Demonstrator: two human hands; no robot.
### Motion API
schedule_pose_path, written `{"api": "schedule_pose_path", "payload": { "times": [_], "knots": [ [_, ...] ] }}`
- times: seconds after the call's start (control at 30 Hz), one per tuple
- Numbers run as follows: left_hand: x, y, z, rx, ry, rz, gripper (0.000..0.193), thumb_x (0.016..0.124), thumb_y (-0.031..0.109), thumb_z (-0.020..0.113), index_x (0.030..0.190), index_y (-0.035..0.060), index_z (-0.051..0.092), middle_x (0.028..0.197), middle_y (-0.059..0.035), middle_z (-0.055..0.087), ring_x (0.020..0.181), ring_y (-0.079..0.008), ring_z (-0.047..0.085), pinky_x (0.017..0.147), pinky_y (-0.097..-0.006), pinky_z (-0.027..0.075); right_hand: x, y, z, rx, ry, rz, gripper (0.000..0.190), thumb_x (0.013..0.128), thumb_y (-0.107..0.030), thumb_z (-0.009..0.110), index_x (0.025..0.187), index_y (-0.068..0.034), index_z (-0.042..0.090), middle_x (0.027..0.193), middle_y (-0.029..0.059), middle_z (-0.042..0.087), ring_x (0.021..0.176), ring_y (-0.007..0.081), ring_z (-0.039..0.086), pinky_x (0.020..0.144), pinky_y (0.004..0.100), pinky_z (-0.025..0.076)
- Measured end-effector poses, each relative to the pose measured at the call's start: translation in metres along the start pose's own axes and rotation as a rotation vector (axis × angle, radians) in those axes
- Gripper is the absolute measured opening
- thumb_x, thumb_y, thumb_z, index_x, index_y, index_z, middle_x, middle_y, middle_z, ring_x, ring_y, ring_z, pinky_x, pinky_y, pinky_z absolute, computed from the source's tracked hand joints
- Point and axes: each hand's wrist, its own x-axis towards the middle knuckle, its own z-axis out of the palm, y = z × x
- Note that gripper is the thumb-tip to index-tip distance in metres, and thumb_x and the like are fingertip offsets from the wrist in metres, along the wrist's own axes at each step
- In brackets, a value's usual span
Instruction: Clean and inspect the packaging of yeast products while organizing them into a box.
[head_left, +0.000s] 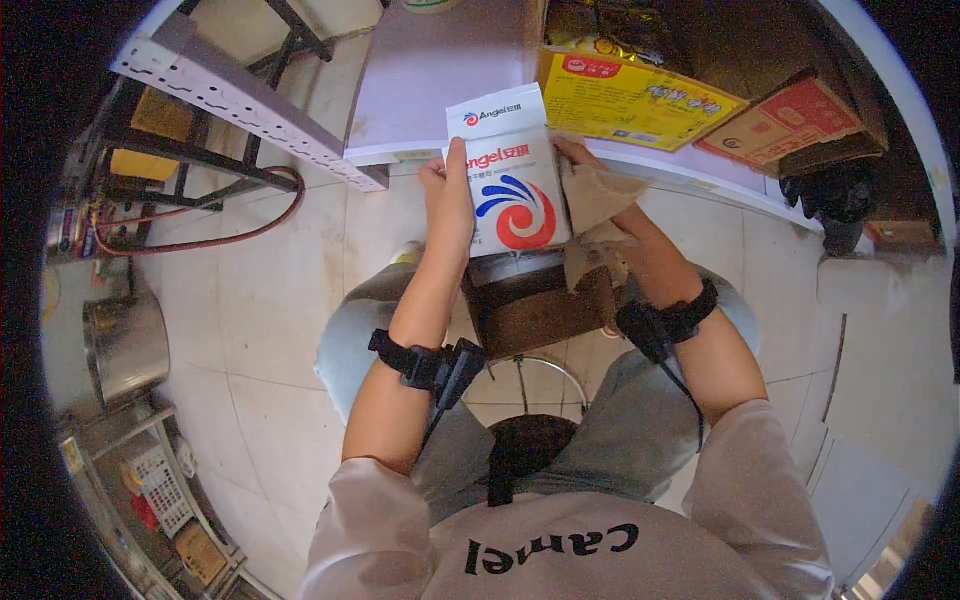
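A white Angel yeast packet (514, 184) with a red and blue swirl stands upright in front of me, its printed face towards me. My left hand (448, 187) grips its left edge, thumb on the front. At the upper right edge are the fingers of my right hand (576, 152), which also holds the packet. A torn brown cardboard flap (604, 199) covers much of that hand. Directly under the packet, between my knees, is an open brown cardboard box (547, 315); its dark inside shows only in part.
Ahead is a shelf (442, 82) carrying a yellow printed carton (637, 101) and a red and brown carton (787, 124). A perforated metal upright (247, 105) stands left, near a looped red hose (300, 195). A metal pot (127, 349) and a rack with a white basket (161, 487) are further left.
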Motion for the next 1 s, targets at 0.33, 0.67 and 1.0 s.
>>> {"api": "schedule_pose_path", "payload": {
  "times": [0.33,0.67,1.0],
  "knots": [
    [-0.023,0.015,0.003,0.096,-0.247,0.13,0.068,0.072,0.042,0.061,0.113,-0.005,0.033,0.103,-0.0145,0.05,0.092,-0.0199,0.05,0.08,-0.0306,0.04,-0.021,0.005,0.034,-0.218,0.23,-0.062,0.038,0.078,-0.033,0.057,0.105,-0.007,0.052,0.085,0.001,0.057,0.073,0.0094,0.054,0.065,0.0219,0.043],
    [-0.034,0.017,0.01,-0.04,-0.576,0.118,0.071,0.074,0.034,0.062,0.123,-0.0016,0.023,0.11,-0.0131,0.045,0.099,-0.0186,0.045,0.085,-0.0292,0.036,-0.018,0.003,0.034,-0.178,0.155,-0.314,0.043,0.081,-0.041,0.048,0.108,-0.008,0.047,0.096,0.0119,0.056,0.087,0.0238,0.055,0.079,0.0351,0.044],
    [-0.018,-0.001,0.011,-0.276,-0.336,-0.045,0.067,0.073,0.036,0.061,0.118,-0.0033,0.029,0.103,-0.0134,0.048,0.092,-0.0201,0.049,0.078,-0.0296,0.04,-0.016,0.015,0.04,-0.203,0.188,-0.239,0.042,0.084,-0.038,0.045,0.108,-0.004,0.049,0.096,0.0125,0.056,0.09,0.0234,0.053,0.082,0.0337,0.041]
  ]
}}
